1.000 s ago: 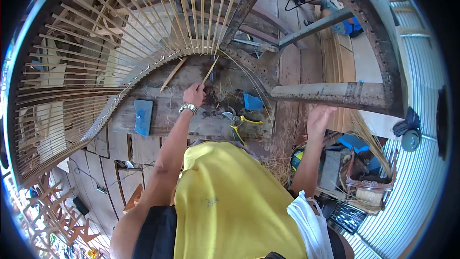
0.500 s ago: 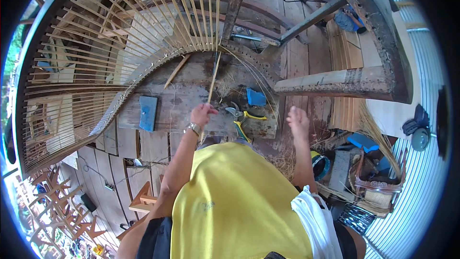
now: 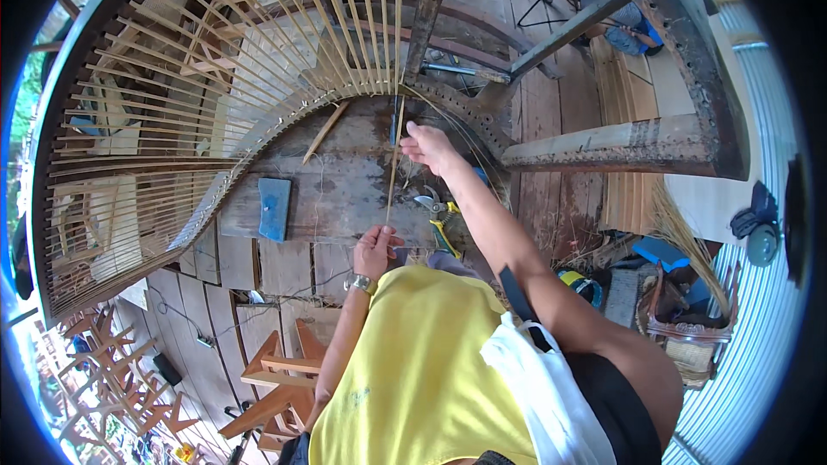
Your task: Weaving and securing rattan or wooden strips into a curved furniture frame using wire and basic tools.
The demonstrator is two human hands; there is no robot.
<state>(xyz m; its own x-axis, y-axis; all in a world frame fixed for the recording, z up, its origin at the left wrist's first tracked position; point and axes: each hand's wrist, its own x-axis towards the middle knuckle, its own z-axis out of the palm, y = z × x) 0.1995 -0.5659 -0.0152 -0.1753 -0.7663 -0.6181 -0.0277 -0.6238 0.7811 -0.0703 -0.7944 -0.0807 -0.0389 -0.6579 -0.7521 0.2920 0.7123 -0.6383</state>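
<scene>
Cane [image 3: 393, 174], a thin pale strip, runs nearly upright over the wooden bench [image 3: 345, 189], from the left hand [image 3: 376, 250] at its lower end up to the curved rail [image 3: 284, 116] where the other canes [image 3: 258, 43] are set in a fan. The left hand, a watch on its wrist, has its grip closed around the strip's lower end, just in front of the yellow shirt [image 3: 422, 370]. The right hand [image 3: 428, 146] reaches forward on an outstretched arm and touches the strip near its top, by the rail; whether its grip is closed on the strip cannot be told. Shears [image 3: 439, 211] with yellow handles lie on the bench just under the right forearm. A blue block [image 3: 275, 207] lies on the bench to the left, well apart from both hands, and a short stick [image 3: 325, 131] lies slanted above it. A heavy rusty frame [image 3: 620, 142] stands to the right. Small wooden stools [image 3: 276, 379] stand on the plank floor at lower left.
</scene>
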